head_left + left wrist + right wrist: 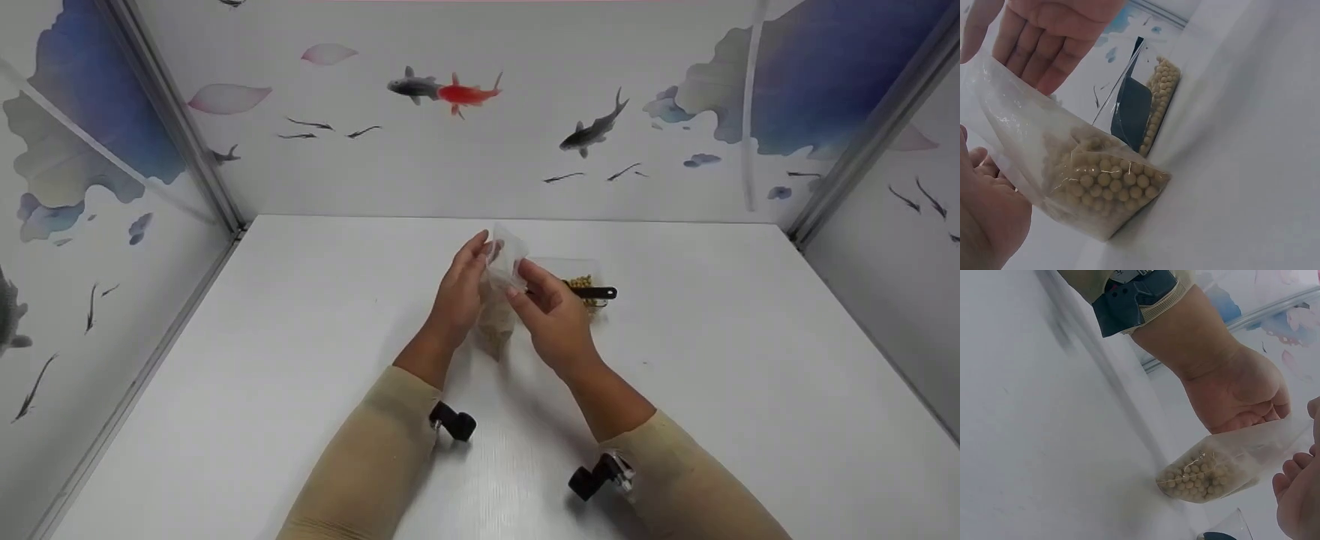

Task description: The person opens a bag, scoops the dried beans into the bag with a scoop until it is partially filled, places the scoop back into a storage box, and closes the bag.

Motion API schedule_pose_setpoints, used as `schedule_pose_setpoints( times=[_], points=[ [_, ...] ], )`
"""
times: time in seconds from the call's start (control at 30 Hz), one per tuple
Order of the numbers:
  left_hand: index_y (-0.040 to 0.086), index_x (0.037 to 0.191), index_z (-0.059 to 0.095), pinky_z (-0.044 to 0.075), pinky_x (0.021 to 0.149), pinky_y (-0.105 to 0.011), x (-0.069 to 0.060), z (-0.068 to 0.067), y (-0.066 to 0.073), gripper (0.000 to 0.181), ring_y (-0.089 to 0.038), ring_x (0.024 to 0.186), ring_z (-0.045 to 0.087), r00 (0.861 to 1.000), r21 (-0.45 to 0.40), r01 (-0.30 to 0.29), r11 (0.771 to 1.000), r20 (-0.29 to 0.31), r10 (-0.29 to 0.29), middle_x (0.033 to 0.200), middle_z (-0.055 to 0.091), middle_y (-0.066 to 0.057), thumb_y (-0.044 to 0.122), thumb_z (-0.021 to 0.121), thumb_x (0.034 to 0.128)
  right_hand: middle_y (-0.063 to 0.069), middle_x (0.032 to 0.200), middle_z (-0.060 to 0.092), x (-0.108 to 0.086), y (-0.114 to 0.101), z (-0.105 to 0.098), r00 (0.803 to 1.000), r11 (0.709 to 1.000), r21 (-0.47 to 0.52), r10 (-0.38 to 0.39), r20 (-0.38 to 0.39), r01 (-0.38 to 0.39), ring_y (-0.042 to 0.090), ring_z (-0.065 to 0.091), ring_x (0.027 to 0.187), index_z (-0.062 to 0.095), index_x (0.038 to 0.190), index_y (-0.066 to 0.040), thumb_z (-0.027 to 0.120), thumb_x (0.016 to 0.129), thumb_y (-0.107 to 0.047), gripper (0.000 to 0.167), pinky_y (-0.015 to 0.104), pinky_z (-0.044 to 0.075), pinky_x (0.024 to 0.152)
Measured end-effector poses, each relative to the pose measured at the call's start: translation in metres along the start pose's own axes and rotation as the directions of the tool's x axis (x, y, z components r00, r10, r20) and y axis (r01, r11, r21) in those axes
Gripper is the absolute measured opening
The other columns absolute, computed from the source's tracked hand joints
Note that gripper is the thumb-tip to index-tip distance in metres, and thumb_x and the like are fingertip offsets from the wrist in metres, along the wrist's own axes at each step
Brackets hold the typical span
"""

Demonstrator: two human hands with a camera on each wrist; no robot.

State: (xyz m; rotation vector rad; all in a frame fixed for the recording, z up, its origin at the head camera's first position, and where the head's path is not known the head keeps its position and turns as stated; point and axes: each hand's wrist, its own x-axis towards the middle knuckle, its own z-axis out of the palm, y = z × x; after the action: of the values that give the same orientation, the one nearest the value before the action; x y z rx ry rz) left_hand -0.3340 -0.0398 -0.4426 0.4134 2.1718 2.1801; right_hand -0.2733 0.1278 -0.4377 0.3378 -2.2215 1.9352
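A clear plastic bag (495, 330) with round beige beans, probably soybeans, in its lower part hangs upright between the two hands, just above or on the table. My left hand (456, 296) holds the bag's upper edge from the left, its thumb partly behind the film. From the other side, my right hand (559, 322) pinches the mouth between thumb and forefinger. In the left wrist view the beans fill the bag's bottom corner (1112, 183). Behind the right hand, a black scoop (596, 292) lies in a clear container (566, 265) of the same beans.
A white table (322, 337) spreads around the hands. Printed panels with fish and leaves (465, 165) stand at the back and both sides. In the left wrist view the scoop's dark blade (1131, 109) rests against the container's beans (1161, 93).
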Motion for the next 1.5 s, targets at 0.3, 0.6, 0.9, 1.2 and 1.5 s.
schedule_pose_setpoints(
  times=[0.3,0.6,0.9,1.2,1.5],
  points=[
    [0.031,0.160,0.045,0.031,0.134,-0.043,-0.004,-0.001,0.010,0.045,-0.012,0.156,0.044,0.989,-0.017,-0.021,1.000,-0.150,0.019,0.163,0.051,0.007,0.040,0.041,0.1162,-0.002,0.151,0.066,-0.005,0.001,0.000,0.997,0.998,0.015,-0.061,-0.042,0.062,0.014,0.060,0.143,0.064,0.148,-0.016,0.067,0.107,-0.028,0.042,0.021,0.052,0.113],
    [0.021,0.140,0.058,0.046,0.125,-0.037,-0.013,-0.009,0.014,0.028,-0.012,0.132,0.063,0.976,-0.007,-0.104,0.995,-0.194,0.101,0.137,0.066,0.005,0.030,0.050,0.1149,-0.001,0.143,0.072,-0.005,0.003,0.000,0.993,0.993,0.063,-0.093,-0.077,0.098,0.015,0.068,0.133,0.070,0.140,-0.017,0.067,0.107,-0.017,0.033,0.022,0.059,0.102],
    [0.016,0.135,0.058,0.051,0.113,-0.027,-0.037,-0.031,0.015,0.024,-0.013,0.129,0.062,0.971,0.038,-0.216,0.976,-0.096,0.218,0.136,0.071,0.004,0.023,0.057,0.1120,0.002,0.142,0.072,-0.004,0.003,0.000,0.995,0.988,0.125,-0.082,-0.048,0.088,0.016,0.067,0.135,0.070,0.140,-0.014,0.062,0.110,-0.016,0.031,0.023,0.055,0.111],
    [0.019,0.132,0.065,0.055,0.098,-0.024,-0.059,-0.041,0.014,0.028,-0.021,0.115,0.063,0.968,0.106,-0.232,0.967,-0.070,0.240,0.133,0.072,0.004,0.027,0.069,0.1062,0.002,0.138,0.074,0.000,0.005,-0.005,0.999,0.990,0.134,-0.041,-0.010,0.042,0.016,0.068,0.134,0.066,0.143,-0.013,0.065,0.109,-0.030,0.038,0.026,0.056,0.110],
    [0.022,0.124,0.071,0.058,0.095,-0.025,-0.061,-0.041,0.013,0.022,-0.018,0.111,0.069,0.960,0.174,-0.212,0.962,-0.146,0.238,0.124,0.077,0.009,0.031,0.073,0.1038,0.003,0.134,0.077,-0.001,0.005,-0.004,0.999,0.983,0.180,-0.043,0.013,0.040,0.018,0.072,0.129,0.068,0.141,-0.011,0.074,0.103,-0.024,0.041,0.027,0.057,0.110]
  ],
)
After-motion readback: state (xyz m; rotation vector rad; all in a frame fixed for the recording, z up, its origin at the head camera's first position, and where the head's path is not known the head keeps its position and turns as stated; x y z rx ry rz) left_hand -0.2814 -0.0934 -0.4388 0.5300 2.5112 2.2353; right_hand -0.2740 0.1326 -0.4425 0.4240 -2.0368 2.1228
